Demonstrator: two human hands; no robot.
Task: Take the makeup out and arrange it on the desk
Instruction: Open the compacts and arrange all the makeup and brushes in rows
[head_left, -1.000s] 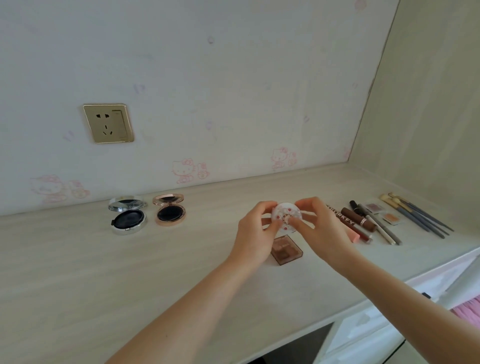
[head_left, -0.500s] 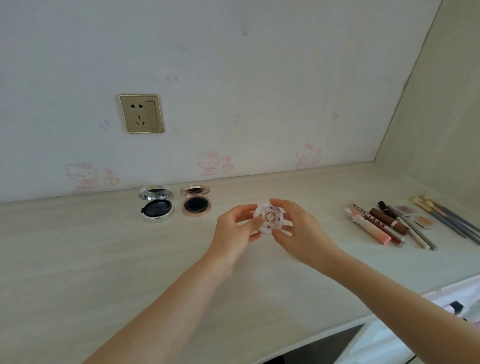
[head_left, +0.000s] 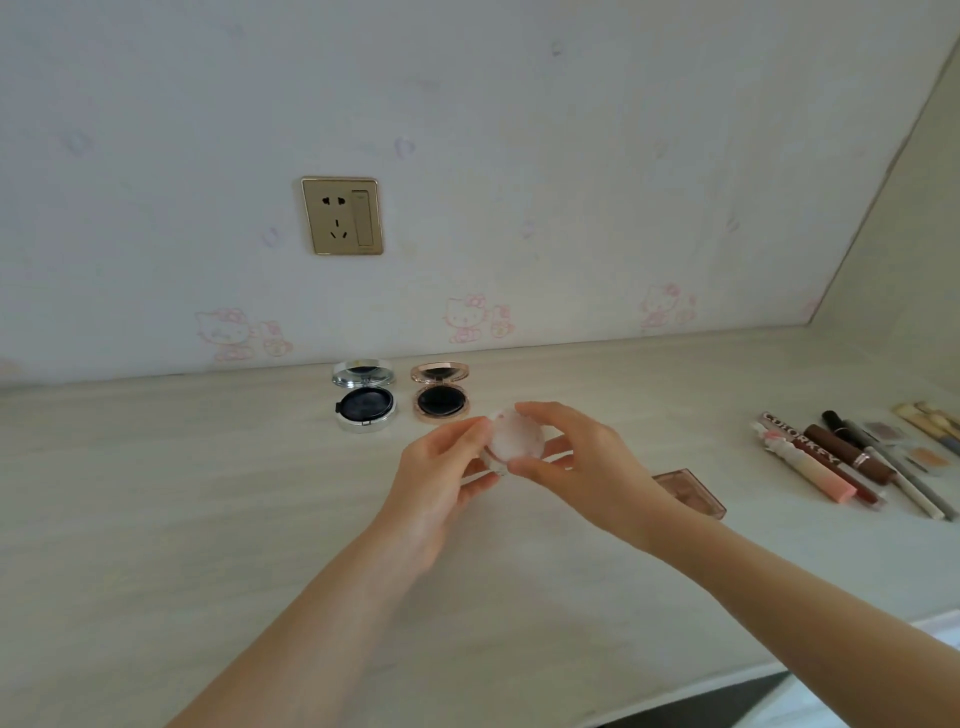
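Both hands pinching round white compact (head_left: 514, 441) (blurred), pale woodgrain desk (head_left: 208, 519)

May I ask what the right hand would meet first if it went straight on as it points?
Probably the open rose-gold compact, beyond the round case the right hand holds; the left hand sits near that line.

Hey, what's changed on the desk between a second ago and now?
The left hand and right hand carried the round white case leftward, from above the brown square compact toward the rose-gold compact. Its red pattern, clear before, now looks blurred. Both hands keep holding it; nothing was let go. The silver compact, the other compacts and the row of tubes and brushes stayed put.
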